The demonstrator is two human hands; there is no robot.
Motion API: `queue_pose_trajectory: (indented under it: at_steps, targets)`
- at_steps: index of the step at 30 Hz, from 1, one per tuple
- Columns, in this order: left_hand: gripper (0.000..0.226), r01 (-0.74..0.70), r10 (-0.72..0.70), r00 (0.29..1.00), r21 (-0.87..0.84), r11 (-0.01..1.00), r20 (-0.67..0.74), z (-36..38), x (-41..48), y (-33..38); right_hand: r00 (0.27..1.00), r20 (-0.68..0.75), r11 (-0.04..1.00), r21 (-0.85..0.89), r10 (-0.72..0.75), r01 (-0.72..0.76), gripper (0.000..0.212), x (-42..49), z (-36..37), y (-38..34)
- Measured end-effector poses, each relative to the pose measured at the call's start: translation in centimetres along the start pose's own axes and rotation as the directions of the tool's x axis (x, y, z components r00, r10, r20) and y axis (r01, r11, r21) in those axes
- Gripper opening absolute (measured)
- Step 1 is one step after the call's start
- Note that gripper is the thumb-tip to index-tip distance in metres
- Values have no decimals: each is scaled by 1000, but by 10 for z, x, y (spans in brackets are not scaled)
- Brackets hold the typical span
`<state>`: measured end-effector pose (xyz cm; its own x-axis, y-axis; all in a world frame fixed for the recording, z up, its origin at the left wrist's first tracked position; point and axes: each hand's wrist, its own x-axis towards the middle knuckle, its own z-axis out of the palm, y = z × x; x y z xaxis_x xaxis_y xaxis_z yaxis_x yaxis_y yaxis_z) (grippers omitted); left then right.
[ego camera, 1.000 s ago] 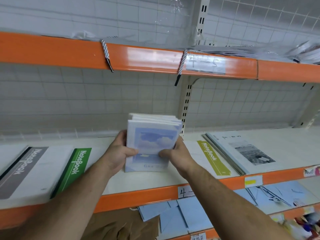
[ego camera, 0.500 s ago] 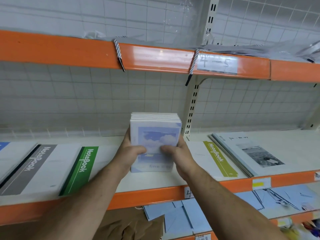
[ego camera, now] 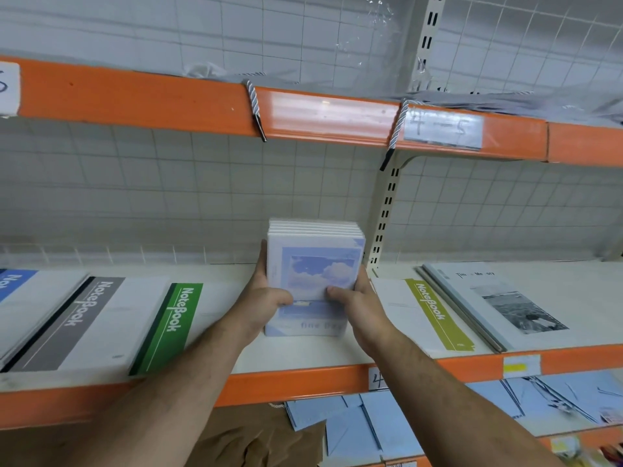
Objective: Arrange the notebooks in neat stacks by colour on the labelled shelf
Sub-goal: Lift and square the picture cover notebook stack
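Note:
A squared stack of pale blue cloud-cover notebooks (ego camera: 315, 261) stands tilted on its lower edge on the white shelf (ego camera: 303, 355). My left hand (ego camera: 261, 298) grips its left side, thumb across the cover. My right hand (ego camera: 357, 301) grips the right side, thumb on the cover too. Flat on the shelf lie a blue-striped notebook (ego camera: 13, 284), a grey-striped notebook (ego camera: 74, 321), a green-striped notebook (ego camera: 168, 325), an olive-striped notebook (ego camera: 428, 315) and a stack with a black-and-white photo cover (ego camera: 505, 305).
An orange upper shelf edge (ego camera: 168, 102) carries a label reading 4-5 (ego camera: 441, 129), with cords hanging over it. A perforated upright post (ego camera: 384, 214) stands just right of the held stack. Below lie light blue sheets (ego camera: 371, 426) and brown paper (ego camera: 256, 439).
The fanned stack has been squared up and stood more upright on the shelf. Both hands stayed on its sides and shifted slightly back with it.

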<state>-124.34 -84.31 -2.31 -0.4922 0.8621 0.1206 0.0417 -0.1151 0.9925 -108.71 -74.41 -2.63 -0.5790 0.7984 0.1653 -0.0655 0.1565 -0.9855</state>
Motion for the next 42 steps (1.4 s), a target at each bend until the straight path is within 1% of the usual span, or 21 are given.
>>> queue_pose_trajectory:
  at_steps: [5, 7, 10, 12, 13, 14, 15, 16, 18, 21, 23, 25, 28, 31, 32, 34, 35, 37, 40, 41, 42]
  targets:
    - [86, 4, -6, 1000, 128, 992, 12, -4, 0, -7, 999, 35, 995, -98, 7, -3, 61, -3, -5, 5]
    - [81, -7, 7, 1000, 164, 986, 0, -5, -2, -7, 1000, 29, 986, -167, 2, 3, 56, -4, -6, 7]
    - [70, 6, 3, 999, 178, 984, -54, -3, -2, 4, 1000, -29, 972, -236, 8, -14, 46, 1, -7, 5]
    - [52, 76, -62, 994, 146, 986, -94, -1, 1, 13, 997, -50, 975, -213, 60, -69, 33, 5, -7, 0]
    - [43, 130, -116, 986, 123, 984, -116, -1, 2, 18, 993, -54, 979, -171, 103, -111, 25, 8, -7, -4]
    - [43, 191, -175, 974, 104, 976, -147, -1, 2, 22, 985, -57, 980, -106, 162, -167, 19, 11, -5, -8]
    - [50, 267, -248, 954, 105, 958, -169, -1, 4, 24, 972, -55, 971, -48, 230, -233, 16, 14, -3, -11]
    - [51, 336, -311, 934, 144, 931, -174, -1, 4, 28, 952, -52, 953, -27, 300, -302, 15, 17, -1, -14]
    - [40, 443, -398, 894, 274, 854, -206, -2, -1, 33, 904, -56, 902, -57, 425, -427, 20, 20, 4, -15]
    - [44, 513, -461, 858, 376, 771, -226, -8, -5, 26, 852, -61, 847, -95, 520, -523, 24, 21, 12, -7]
    - [37, 506, -453, 862, 375, 777, -227, -11, -7, 24, 839, -59, 832, -109, 541, -544, 21, 20, 16, -5]
    - [17, 506, -447, 863, 391, 769, -237, -15, -7, 28, 837, -58, 829, -116, 545, -547, 17, 23, 19, -7]
    - [16, 443, -357, 896, 466, 766, -264, -19, -5, 46, 843, -52, 830, -150, 536, -537, 14, 24, 24, -12]
    - [4, 367, -303, 930, 562, 741, -208, -27, -1, 54, 840, -54, 827, -156, 539, -541, 11, 23, 32, -15]
    - [9, 344, -298, 938, 600, 722, -179, -28, -3, 55, 841, -59, 828, -153, 538, -540, 11, 23, 33, -16]
    - [34, 308, -296, 945, 673, 673, -137, -32, -5, 51, 842, -61, 829, -150, 536, -538, 11, 23, 36, -17]
    - [39, 286, -287, 950, 704, 650, -122, -33, -6, 48, 842, -59, 828, -153, 537, -539, 11, 24, 36, -17]
    - [39, 247, -293, 953, 748, 616, -74, -30, -9, 46, 841, -52, 826, -166, 539, -539, 11, 25, 37, -16]
    - [17, 215, -300, 953, 790, 575, -41, -28, -10, 42, 843, -49, 824, -189, 536, -535, 10, 24, 37, -14]
    - [14, 215, -305, 951, 795, 567, -40, -27, -11, 42, 844, -49, 824, -195, 534, -532, 10, 24, 36, -14]
    - [19, 207, -308, 951, 801, 562, -29, -26, -12, 42, 845, -50, 824, -200, 532, -531, 11, 24, 36, -14]
